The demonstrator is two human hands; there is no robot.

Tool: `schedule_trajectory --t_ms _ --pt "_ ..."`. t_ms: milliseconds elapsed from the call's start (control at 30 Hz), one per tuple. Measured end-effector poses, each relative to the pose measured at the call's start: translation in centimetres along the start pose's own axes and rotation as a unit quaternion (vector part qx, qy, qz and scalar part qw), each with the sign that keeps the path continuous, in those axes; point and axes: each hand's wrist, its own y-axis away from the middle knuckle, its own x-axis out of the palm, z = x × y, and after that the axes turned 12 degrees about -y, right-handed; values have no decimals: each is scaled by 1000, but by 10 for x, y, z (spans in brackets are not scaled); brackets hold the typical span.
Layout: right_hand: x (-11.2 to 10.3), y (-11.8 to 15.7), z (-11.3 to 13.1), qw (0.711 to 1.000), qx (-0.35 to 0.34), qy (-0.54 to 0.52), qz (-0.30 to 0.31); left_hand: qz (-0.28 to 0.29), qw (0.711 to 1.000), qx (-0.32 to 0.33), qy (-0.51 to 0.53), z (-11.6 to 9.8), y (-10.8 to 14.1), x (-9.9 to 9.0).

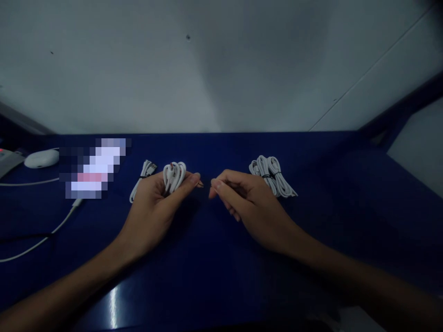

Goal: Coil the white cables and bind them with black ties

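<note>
A coiled white cable is gripped in my left hand, its loops standing up between thumb and fingers. A small thin bit shows at that hand's fingertips, too small to name. My right hand is closed in a pinch a short gap to the right; what lies between thumb and finger, if anything, is hidden. Behind my left hand lies a white cable with a USB plug, bound with a black tie. Beyond my right hand, several white cable bundles lie side by side, also with black ties.
The blue table runs back to a grey wall. On the left, a blurred-out lit screen has a white cord leading to it. A white rounded device rests near the left edge.
</note>
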Motion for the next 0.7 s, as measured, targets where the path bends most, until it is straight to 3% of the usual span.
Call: schedule_trajectory --t_ms 233,433,567,700 --pt "2 2 0 1000 7 -4 -13 -9 999 12 -31 2 -1 0" --pt "2 2 0 999 -14 10 -31 -31 995 61 -78 5 3 1" --pt "3 2 2 999 -26 17 -26 -28 996 42 -73 4 3 0" --pt "4 2 2 999 -25 15 -18 10 999 10 -30 1 1 0"
